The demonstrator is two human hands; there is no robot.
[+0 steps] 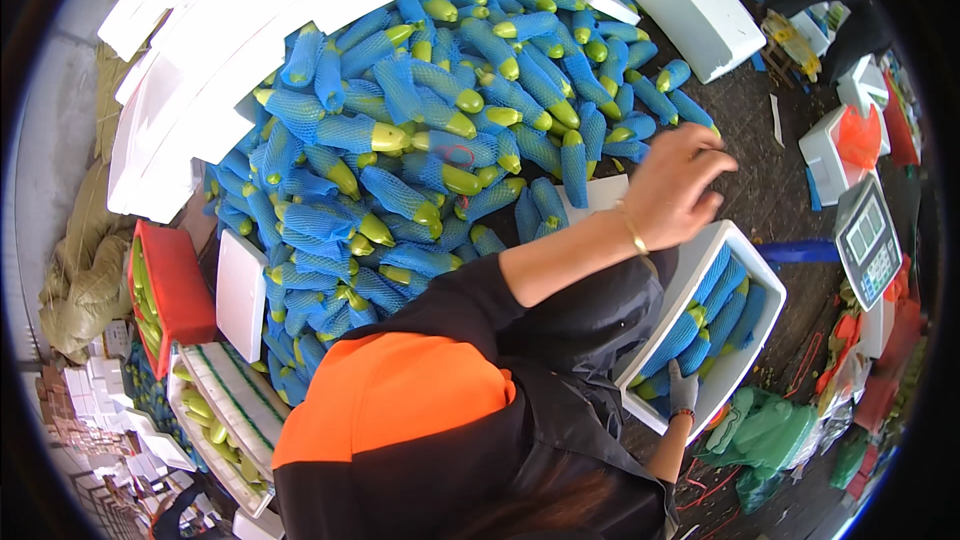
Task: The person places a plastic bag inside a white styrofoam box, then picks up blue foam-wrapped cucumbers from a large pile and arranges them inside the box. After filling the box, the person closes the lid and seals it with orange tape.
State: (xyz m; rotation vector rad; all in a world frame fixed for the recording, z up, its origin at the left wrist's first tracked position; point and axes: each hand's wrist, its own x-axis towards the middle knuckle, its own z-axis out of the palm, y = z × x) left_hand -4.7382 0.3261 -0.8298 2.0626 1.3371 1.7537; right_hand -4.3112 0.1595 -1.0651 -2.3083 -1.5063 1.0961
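Note:
My left hand [682, 183] is bare, with a bracelet on the wrist. It hovers above the upper end of a white foam box [776, 290], fingers loosely curved and apart, with nothing visible in them. Inside that box lie several long green squashes in blue net sleeves [712, 325], side by side. My right hand [683, 392], in a grey glove, reaches in over the box's lower edge. It rests against the netted squashes with its fingers stretched out, partly out of sight. A large heap of netted squashes [400, 140] spreads to the left, pale green ends poking out.
White foam lids or boxes [240, 50] are stacked behind the heap; another foam box [694, 10] stands at the far right. A digital scale [866, 240] is right of my box, near green plastic bags [765, 430]. At left are a red crate [170, 295] and a padded box of bare squashes [215, 430].

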